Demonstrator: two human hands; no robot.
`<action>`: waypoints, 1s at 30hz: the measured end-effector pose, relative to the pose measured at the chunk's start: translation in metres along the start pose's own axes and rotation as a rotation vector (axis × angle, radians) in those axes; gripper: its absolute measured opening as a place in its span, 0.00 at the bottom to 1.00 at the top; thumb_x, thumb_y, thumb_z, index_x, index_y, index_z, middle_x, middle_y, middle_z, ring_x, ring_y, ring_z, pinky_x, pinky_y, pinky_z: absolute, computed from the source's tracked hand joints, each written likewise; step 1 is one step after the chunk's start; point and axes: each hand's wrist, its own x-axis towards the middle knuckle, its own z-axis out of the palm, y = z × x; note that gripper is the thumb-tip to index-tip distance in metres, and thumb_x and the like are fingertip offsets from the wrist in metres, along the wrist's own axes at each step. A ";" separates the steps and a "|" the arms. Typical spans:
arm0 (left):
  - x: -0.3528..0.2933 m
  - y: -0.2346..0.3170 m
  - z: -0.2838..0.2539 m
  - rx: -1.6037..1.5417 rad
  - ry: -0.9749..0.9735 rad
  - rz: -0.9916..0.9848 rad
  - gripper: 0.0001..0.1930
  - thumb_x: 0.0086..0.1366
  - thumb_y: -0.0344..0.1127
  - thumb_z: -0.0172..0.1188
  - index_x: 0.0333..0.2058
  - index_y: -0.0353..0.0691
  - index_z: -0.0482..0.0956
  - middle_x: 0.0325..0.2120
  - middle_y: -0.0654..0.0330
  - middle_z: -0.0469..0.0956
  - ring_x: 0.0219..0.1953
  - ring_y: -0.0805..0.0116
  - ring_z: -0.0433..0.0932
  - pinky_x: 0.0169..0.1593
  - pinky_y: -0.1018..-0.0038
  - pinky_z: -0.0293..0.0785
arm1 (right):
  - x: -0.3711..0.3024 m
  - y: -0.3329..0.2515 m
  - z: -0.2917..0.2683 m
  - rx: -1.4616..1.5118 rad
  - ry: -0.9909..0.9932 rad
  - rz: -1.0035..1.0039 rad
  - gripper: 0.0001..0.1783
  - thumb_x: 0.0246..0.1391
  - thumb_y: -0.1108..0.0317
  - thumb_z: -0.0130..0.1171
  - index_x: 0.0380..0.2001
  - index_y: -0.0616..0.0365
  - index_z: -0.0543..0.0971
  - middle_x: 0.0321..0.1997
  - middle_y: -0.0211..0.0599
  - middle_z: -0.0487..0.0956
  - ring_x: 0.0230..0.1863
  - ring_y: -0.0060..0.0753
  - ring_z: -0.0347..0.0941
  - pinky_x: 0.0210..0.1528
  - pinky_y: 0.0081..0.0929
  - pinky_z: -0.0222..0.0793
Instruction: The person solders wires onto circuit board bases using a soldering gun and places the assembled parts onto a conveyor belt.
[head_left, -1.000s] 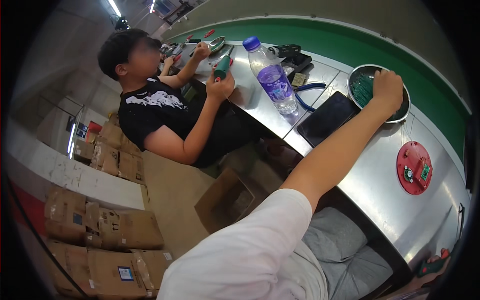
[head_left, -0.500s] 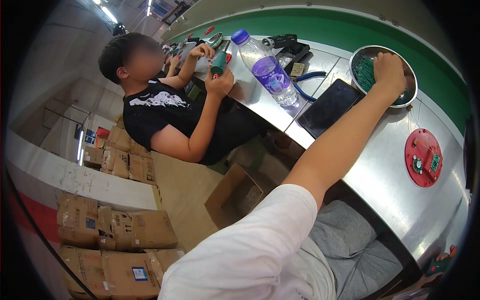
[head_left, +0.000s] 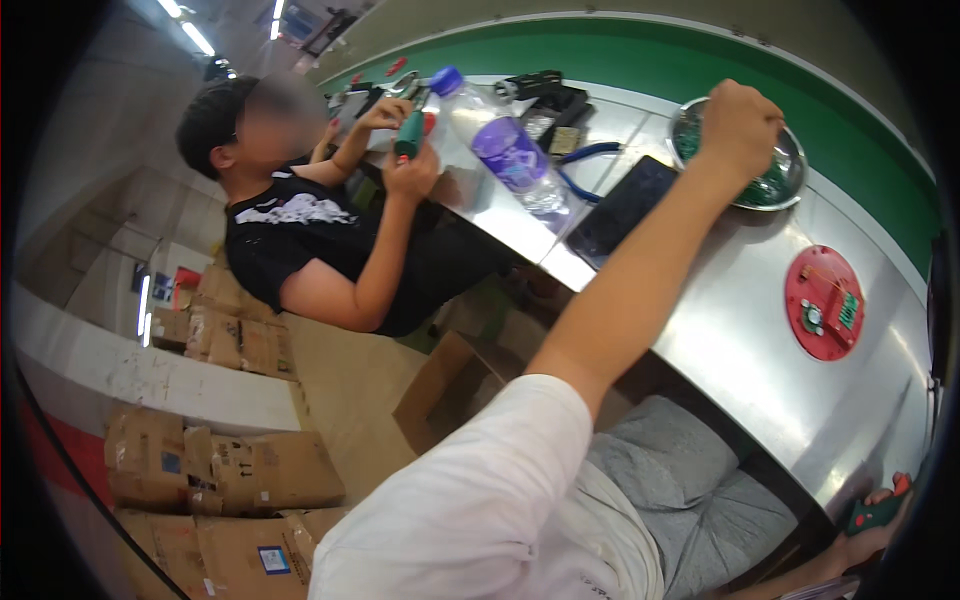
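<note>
At the far right of the bench, my left hand (head_left: pixel 738 132) is over a round metal bowl (head_left: pixel 797 190). Its fingers are curled closed, and whatever they pinch is hidden. Thin dark-green pieces (head_left: pixel 775 186), like short wires, lie in the bowl. Down at the right rim of the picture, my right hand (head_left: pixel 868 540) is wrapped around a green hand tool with red parts (head_left: pixel 876 513), only partly visible. Between the hands a round red plastic part (head_left: pixel 808 285) lies on the bench, carrying a small green circuit board (head_left: pixel 850 311) and thin wires.
A black phone (head_left: pixel 622 212), blue-handled pliers (head_left: pixel 575 180) and a purple-labelled water bottle (head_left: pixel 508 155) are on the metal bench (head_left: pixel 730 330) left of the bowl. A co-worker (head_left: pixel 300 220) holds a green tool further left. Cardboard boxes (head_left: pixel 270 470) are stacked behind.
My left hand has risen and shifted left over the bowl, its fingers still closed. More of my right hand and its tool shows at the lower right. The whole view has shifted slightly.
</note>
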 end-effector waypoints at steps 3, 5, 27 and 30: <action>0.008 0.010 -0.014 -0.129 0.057 0.145 0.07 0.53 0.32 0.60 0.25 0.46 0.88 0.27 0.51 0.84 0.34 0.49 0.82 0.44 0.57 0.77 | -0.007 -0.009 0.004 0.125 0.082 0.056 0.22 0.69 0.52 0.47 0.45 0.62 0.77 0.17 0.24 0.65 0.19 0.20 0.61 0.25 0.19 0.60; 0.011 0.022 -0.019 -0.157 0.132 0.331 0.07 0.56 0.32 0.61 0.29 0.41 0.87 0.28 0.52 0.84 0.32 0.51 0.83 0.39 0.61 0.78 | -0.018 -0.020 0.008 0.240 0.041 0.126 0.20 0.66 0.51 0.50 0.36 0.57 0.78 0.14 0.25 0.66 0.14 0.22 0.60 0.15 0.19 0.54; -0.120 0.076 -0.010 -0.322 -0.342 0.292 0.07 0.58 0.24 0.64 0.36 0.33 0.83 0.28 0.53 0.79 0.29 0.56 0.79 0.32 0.67 0.75 | -0.068 0.000 0.074 -0.040 -0.715 -0.307 0.25 0.57 0.65 0.59 0.53 0.70 0.73 0.41 0.50 0.78 0.24 0.31 0.72 0.25 0.25 0.68; -0.121 0.077 -0.009 -0.301 -0.409 0.291 0.07 0.59 0.24 0.64 0.37 0.33 0.83 0.29 0.54 0.80 0.31 0.56 0.80 0.35 0.65 0.76 | -0.071 -0.002 0.084 0.031 -0.607 -0.253 0.13 0.51 0.82 0.58 0.41 0.75 0.79 0.25 0.39 0.80 0.20 0.22 0.72 0.23 0.21 0.68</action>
